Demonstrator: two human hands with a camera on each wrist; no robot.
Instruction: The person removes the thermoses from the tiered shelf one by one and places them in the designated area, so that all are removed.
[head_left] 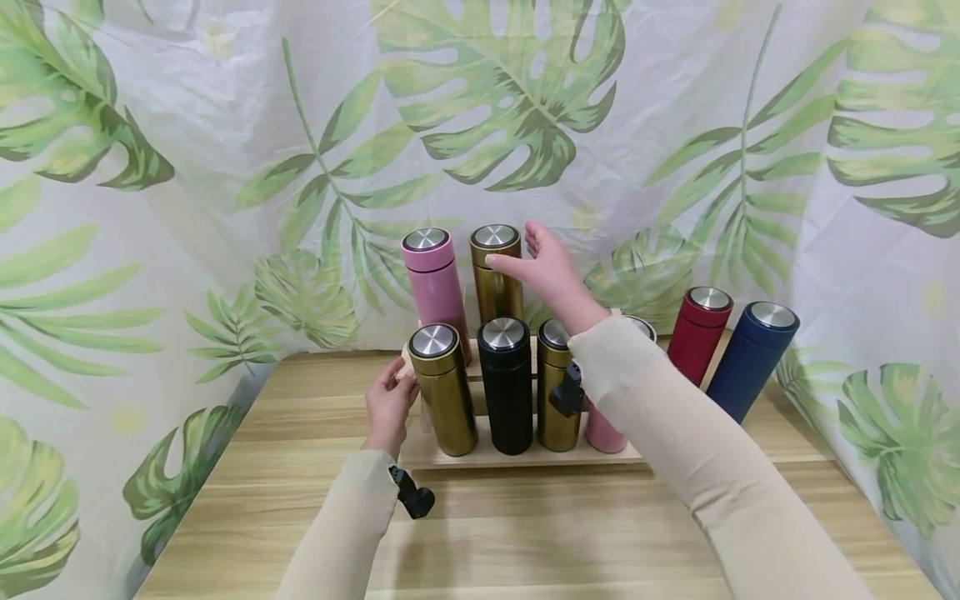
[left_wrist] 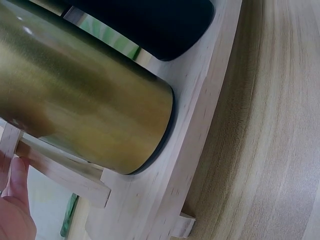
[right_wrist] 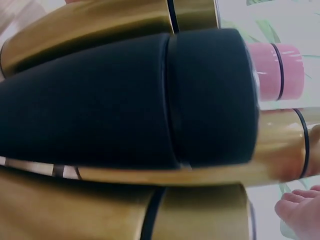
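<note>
In the head view my left hand [head_left: 390, 404] grips the left end of a two-level wooden rack [head_left: 480, 457]; its finger [left_wrist: 18, 182] touches a wooden side bar in the left wrist view. Beside this hand stands a gold thermos flask [head_left: 446, 408] on the lower level. My right hand [head_left: 553, 271] is held at the back gold flask [head_left: 498, 287] on the upper level, thumb across its front and fingers apart on its right. Left of that flask stands a pink one [head_left: 438, 283]. A black flask [head_left: 507, 400] stands in the front row.
Along the front row are another gold flask [head_left: 557, 417] and a pink one [head_left: 604, 432], partly hidden by my right arm. Red [head_left: 693, 333] and blue [head_left: 753, 358] flasks stand at the right. A leaf-patterned cloth [head_left: 337, 100] hangs behind the wooden table [head_left: 300, 433].
</note>
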